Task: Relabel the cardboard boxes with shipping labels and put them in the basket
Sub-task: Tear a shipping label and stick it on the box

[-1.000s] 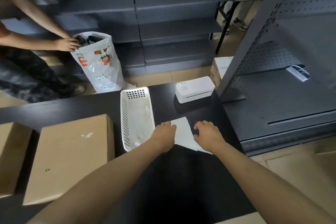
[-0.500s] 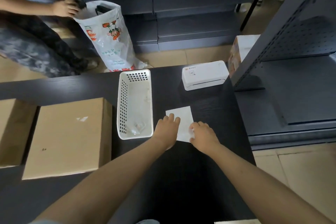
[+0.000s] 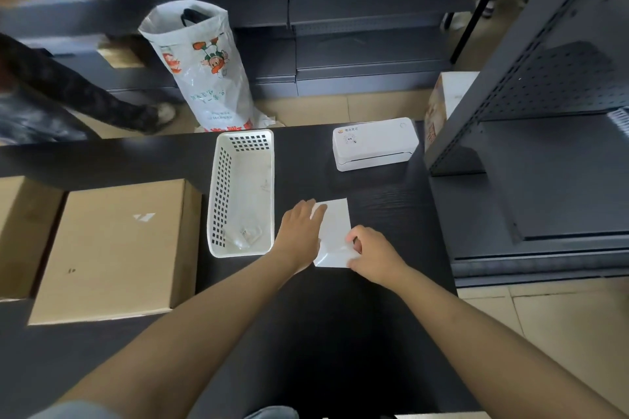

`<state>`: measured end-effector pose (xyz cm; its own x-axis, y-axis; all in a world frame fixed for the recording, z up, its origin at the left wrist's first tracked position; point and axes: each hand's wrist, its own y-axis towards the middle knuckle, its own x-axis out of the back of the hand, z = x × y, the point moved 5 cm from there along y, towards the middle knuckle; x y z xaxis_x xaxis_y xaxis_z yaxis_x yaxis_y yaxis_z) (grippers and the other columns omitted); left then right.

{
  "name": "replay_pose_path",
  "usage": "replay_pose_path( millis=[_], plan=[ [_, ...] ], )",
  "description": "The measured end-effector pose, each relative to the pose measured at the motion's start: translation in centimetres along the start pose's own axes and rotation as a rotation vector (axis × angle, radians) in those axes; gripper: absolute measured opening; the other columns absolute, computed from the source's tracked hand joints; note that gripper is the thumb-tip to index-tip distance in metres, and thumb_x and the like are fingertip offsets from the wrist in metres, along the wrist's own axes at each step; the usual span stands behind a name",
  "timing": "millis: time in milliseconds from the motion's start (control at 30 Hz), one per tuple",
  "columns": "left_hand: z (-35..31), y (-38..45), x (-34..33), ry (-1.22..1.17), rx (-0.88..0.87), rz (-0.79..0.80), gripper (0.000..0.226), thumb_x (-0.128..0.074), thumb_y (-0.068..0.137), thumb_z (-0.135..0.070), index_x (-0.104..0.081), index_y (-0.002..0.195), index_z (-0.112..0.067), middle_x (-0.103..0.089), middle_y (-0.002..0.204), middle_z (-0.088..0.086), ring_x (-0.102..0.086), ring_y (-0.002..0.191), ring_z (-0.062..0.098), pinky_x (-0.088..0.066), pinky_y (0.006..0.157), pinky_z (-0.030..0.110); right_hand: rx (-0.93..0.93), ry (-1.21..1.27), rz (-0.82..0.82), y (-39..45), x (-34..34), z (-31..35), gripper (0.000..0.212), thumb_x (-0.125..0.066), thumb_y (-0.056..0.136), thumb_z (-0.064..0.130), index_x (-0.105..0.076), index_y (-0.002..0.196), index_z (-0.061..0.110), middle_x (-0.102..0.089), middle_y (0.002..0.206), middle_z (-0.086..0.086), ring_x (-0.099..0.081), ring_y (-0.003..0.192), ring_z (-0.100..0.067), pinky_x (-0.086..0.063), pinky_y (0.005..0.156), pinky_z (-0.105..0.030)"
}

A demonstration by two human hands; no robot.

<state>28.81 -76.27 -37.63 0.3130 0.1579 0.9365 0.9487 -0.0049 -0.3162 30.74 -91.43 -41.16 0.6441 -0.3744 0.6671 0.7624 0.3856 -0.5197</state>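
Under my fingers on the table, the shipping label (image 3: 335,219) is lying flatter now. My left hand (image 3: 299,236) is pressing it down, fingers straight. My right hand (image 3: 372,253) is now pinching its edge, probably starting to peel it.

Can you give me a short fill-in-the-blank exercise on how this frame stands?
1. The left hand lies flat on the white ____.
2. The right hand pinches the label at its ____ edge.
3. The white basket stands between the label and the ____ box.
4. The label printer sits on the ____ table.

Missing words: label; right; cardboard; black
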Motion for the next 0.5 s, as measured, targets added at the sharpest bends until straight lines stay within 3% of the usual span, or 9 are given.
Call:
replay_pose_path(
  millis=[167,300,400,500],
  plan=[
    [-0.1,0.0,0.3,0.0,0.009,-0.017,0.064,-0.051,0.095,-0.026,-0.018,0.15,-0.019,-0.027,0.153,0.007,-0.021,0.144,0.026,-0.009,0.121,0.039,0.028,0.004,0.031,-1.4,0.2,-0.3,0.035,-0.07,0.078,0.013,-0.052,0.102,0.031,-0.051,0.107,0.008,-0.054,0.093,-0.01,-0.053,0.083,-0.024],
    [-0.1,-0.8,0.9,-0.065,0.051,-0.072,0.05,-0.047,0.097,-0.025,-0.032,0.144,-0.02,-0.038,0.141,0.006,-0.038,0.13,0.026,-0.023,0.115,0.037,0.035,0.015,0.063,-2.6,0.5,-0.7,0.037,-0.071,0.076,0.013,-0.049,0.1,0.031,-0.053,0.102,0.008,-0.055,0.09,-0.01,-0.053,0.08,-0.024],
    [-0.4,-1.6,1.4,-0.124,0.053,-0.099,0.04,-0.048,0.098,-0.024,-0.043,0.137,-0.021,-0.041,0.139,0.004,-0.044,0.126,0.023,-0.029,0.111,0.035,-0.024,0.111,0.117,-3.3,0.2,-1.4,0.06,-0.08,0.069,0.023,-0.036,0.11,0.033,-0.053,0.096,0.007,-0.057,0.085,-0.011,-0.051,0.072,-0.022],
    [-0.7,-2.9,1.9,-0.194,0.046,-0.109,0.038,-0.052,0.097,-0.024,-0.047,0.134,-0.022,-0.04,0.14,0.003,-0.047,0.123,0.022,-0.036,0.108,0.034,-0.111,0.222,0.16,-4.1,-0.2,-1.8,0.093,-0.087,0.06,0.037,-0.024,0.127,0.04,-0.051,0.102,0.007,-0.057,0.09,-0.011,-0.047,0.075,-0.023]
  ],
)
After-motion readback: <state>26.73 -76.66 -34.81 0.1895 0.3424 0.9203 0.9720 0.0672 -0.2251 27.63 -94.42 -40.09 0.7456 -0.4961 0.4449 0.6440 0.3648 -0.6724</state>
